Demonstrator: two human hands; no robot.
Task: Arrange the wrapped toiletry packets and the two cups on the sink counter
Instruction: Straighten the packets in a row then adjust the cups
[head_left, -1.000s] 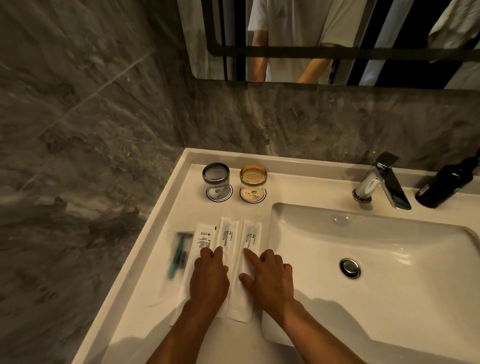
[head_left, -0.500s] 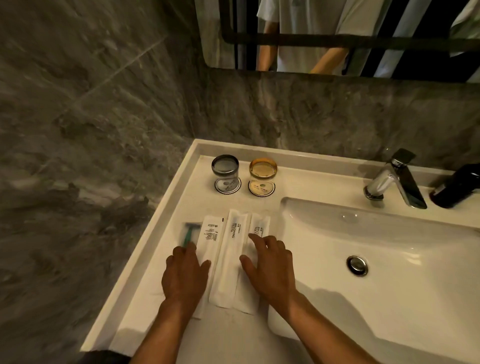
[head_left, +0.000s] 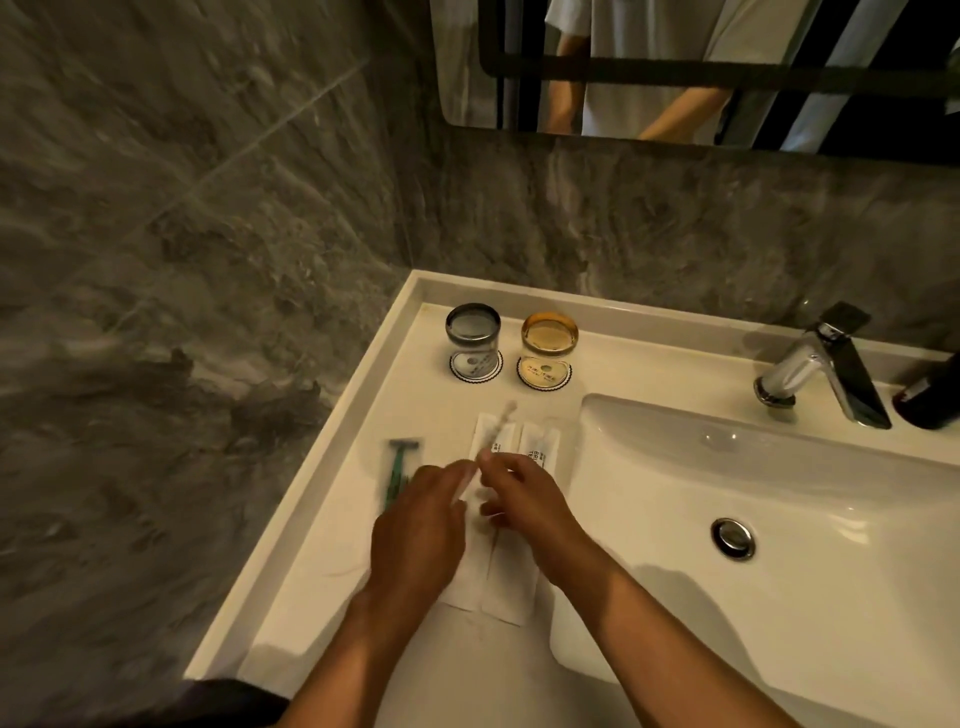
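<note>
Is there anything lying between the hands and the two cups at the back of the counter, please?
Only the white packets lie on the counter between the hands (left, right) and the grey cup and amber cup. They lie flat, so nothing visible would block a reach over them.

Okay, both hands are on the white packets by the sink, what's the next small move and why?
Probably lay the lifted white paper packet flat again, parallel to the one nearest the white basin. It sits tilted and blurred, pinched between the left hand and right hand, while the neighbouring white packet lies straight.
</note>
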